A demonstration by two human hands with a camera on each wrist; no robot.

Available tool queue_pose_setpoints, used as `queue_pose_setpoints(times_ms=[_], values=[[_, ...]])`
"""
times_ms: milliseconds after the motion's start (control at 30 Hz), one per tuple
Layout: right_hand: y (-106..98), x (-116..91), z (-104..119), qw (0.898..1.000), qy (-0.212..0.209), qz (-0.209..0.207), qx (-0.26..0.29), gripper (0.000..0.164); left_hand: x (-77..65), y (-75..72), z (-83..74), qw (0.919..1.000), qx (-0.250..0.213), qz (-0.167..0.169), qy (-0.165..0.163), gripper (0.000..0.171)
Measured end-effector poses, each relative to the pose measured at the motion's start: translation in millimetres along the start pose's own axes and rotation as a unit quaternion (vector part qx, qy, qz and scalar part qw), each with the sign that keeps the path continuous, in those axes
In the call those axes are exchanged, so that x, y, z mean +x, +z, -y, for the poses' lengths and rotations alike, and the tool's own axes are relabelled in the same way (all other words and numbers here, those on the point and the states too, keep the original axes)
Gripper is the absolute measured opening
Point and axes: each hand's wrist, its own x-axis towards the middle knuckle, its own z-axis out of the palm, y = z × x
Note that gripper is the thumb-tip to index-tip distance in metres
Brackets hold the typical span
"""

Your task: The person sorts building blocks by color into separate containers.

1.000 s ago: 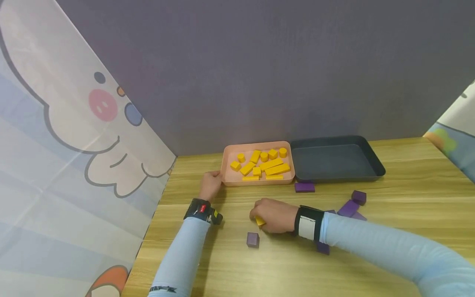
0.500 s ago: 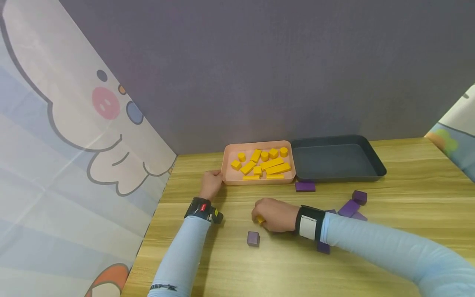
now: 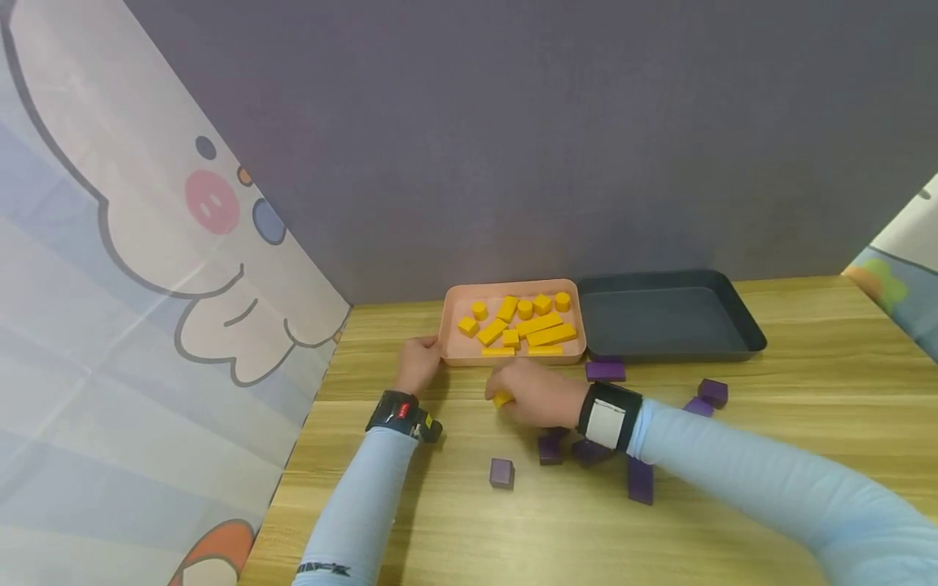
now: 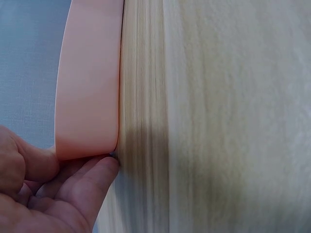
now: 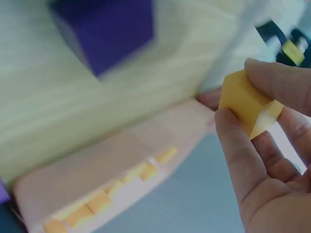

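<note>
My right hand [image 3: 538,392] pinches a yellow block [image 5: 245,103] between thumb and fingers, in the air just in front of the pink tray [image 3: 469,360]. In the right wrist view the block has flat, angled faces. Several yellow blocks, cubes, bars and short cylinders, lie in that tray. My left hand [image 3: 418,364] grips the tray's left front corner; in the left wrist view the thumb [image 4: 41,162] is at the rim and the fingers lie under the corner. A purple cube [image 3: 501,474] sits on the table nearer to me.
A dark grey tray [image 3: 670,313] stands against the pink one on its right. Purple blocks lie about: a flat one [image 3: 605,372] before the trays, a cube [image 3: 713,392] to the right, others partly under my right forearm. A grey wall [image 3: 513,146] rises behind.
My right hand has lifted the yellow block and moved forward toward the pink tray, uncovering purple blocks beneath the wrist. The left hand keeps its grip on the tray's corner.
</note>
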Motion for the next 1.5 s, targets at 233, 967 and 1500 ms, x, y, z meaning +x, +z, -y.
queue_pose_setpoints(times_ms=[233,967,1500], values=[[-26,20,2,0.995,0.035,-0.093,0.015,0.029,2.5,-0.5,2.3,0.9995,0.015,-0.005,0.026,0.033],[7,107,-37,0.993,0.077,-0.065,-0.060,0.029,0.1,-1.5,2.6,0.9988,0.029,-0.010,0.039,0.031],[18,116,-44,0.995,0.073,-0.033,-0.066,0.026,1.2,-0.3,2.2,0.9985,0.034,-0.008,0.042,0.032]])
